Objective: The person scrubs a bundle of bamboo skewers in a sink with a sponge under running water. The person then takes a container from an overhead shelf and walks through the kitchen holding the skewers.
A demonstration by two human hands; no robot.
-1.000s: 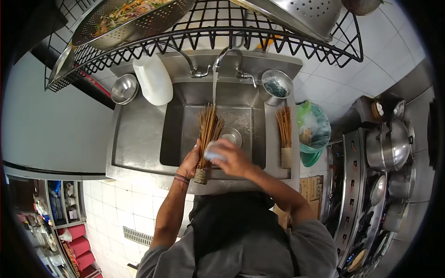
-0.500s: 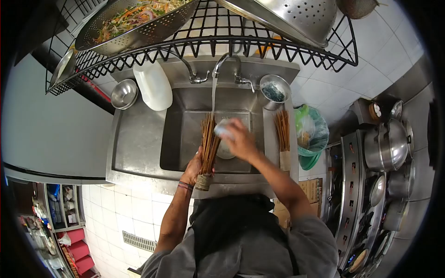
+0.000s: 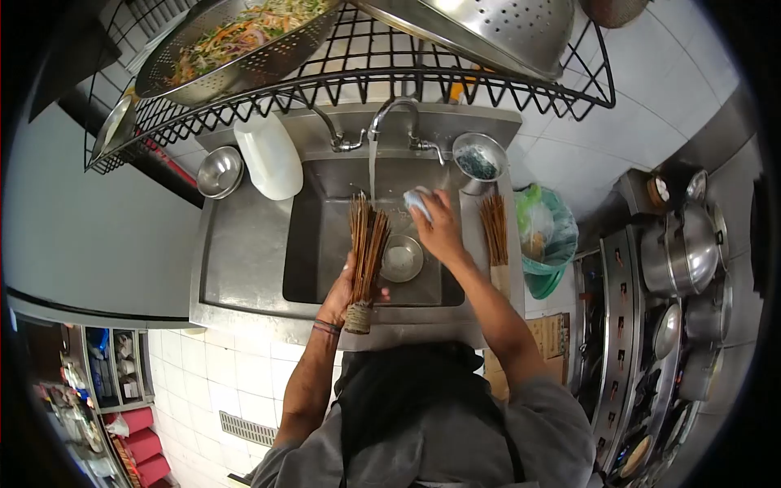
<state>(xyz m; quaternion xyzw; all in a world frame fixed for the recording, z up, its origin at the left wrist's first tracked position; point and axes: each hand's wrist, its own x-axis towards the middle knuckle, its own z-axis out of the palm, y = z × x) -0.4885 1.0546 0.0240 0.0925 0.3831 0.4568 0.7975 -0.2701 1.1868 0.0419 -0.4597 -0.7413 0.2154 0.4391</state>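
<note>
My left hand (image 3: 340, 294) is wrapped round a bundle of thin brown sticks (image 3: 368, 248) near its bound lower end, over the front of the sink (image 3: 325, 236). The sticks point up toward the stream from the running tap (image 3: 394, 108). My right hand (image 3: 440, 230) grips a pale bluish-white pad (image 3: 417, 202) over the right part of the sink, apart from the bundle. A round metal bowl (image 3: 402, 259) sits in the sink between my hands. Another stick bundle (image 3: 494, 232) lies on the right ledge, below a metal pot (image 3: 480, 159) with dark green contents.
A white jug (image 3: 269, 159) and small metal bowls (image 3: 220, 172) stand at the back left. Overhead, a black wire rack (image 3: 366, 77) holds a colander of shredded vegetables (image 3: 244, 41). A lined green bin (image 3: 556, 232) and a stove with pots (image 3: 682, 252) are on the right.
My right hand has moved off the bundle, up and to the right, with the pad still in it. My left hand keeps its hold on the sticks. The bowl shows more fully.
</note>
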